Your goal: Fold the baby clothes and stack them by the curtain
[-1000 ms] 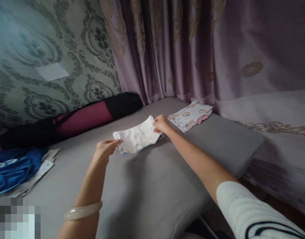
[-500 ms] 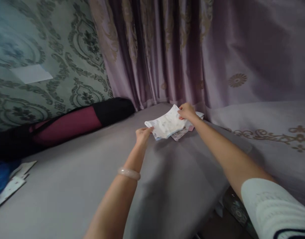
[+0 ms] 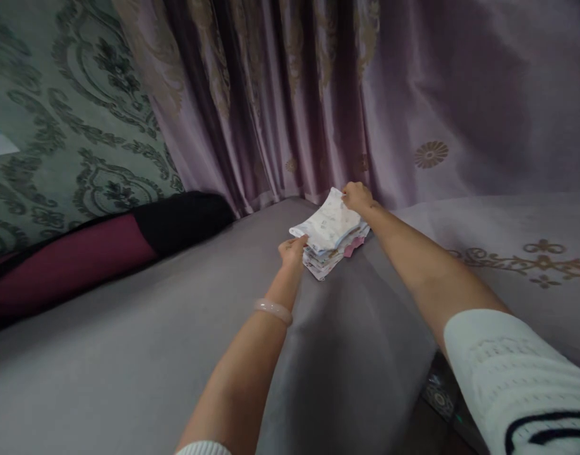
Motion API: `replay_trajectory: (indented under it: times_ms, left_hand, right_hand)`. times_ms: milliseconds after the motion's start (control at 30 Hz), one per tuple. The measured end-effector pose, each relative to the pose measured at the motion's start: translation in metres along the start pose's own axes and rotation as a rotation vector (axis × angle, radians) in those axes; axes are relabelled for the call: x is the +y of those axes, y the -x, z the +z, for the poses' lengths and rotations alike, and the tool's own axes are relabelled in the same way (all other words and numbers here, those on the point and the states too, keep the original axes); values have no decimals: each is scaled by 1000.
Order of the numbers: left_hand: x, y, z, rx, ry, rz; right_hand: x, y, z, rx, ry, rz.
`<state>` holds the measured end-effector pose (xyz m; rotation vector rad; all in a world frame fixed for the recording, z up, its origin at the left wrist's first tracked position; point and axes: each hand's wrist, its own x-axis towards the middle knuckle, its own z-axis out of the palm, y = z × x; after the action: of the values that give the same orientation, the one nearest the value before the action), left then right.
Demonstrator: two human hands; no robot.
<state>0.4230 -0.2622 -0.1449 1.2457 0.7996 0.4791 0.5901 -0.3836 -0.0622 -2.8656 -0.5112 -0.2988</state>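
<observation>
A folded white cloth (image 3: 328, 218) with a faint print lies over a small stack of folded cloths (image 3: 324, 265) on the grey sheet. My left hand (image 3: 292, 248) pinches its near left corner between thumb and fingers. On the far right corner, my right hand (image 3: 357, 197) is closed, its fingertips partly hidden. The stack beneath shows several layered edges, with a pink piece (image 3: 354, 246) sticking out on the right side. A pale bangle (image 3: 273, 311) circles my left wrist.
A long black and maroon bag (image 3: 176, 221) lies along the patterned wall at the left. Purple curtains (image 3: 299, 126) hang right behind the stack. The grey-sheeted surface (image 3: 176, 354) drops off at an edge at the lower right, with a dark patterned object (image 3: 439, 395) below.
Both hands have moved the white cloth right and onto the stack, where it now lines up with the layers below. The view has turned to the right.
</observation>
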Motion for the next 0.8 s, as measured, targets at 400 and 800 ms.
replay_trajectory:
  times_ms: [400,800]
  left_hand:
    - [-24,-24,26,-52,7,-58]
    - [-57,-46,12,-93,-203,116]
  right_hand:
    - [22,-28,35,-39,66,25]
    - [27,-30,59,-72,93,68]
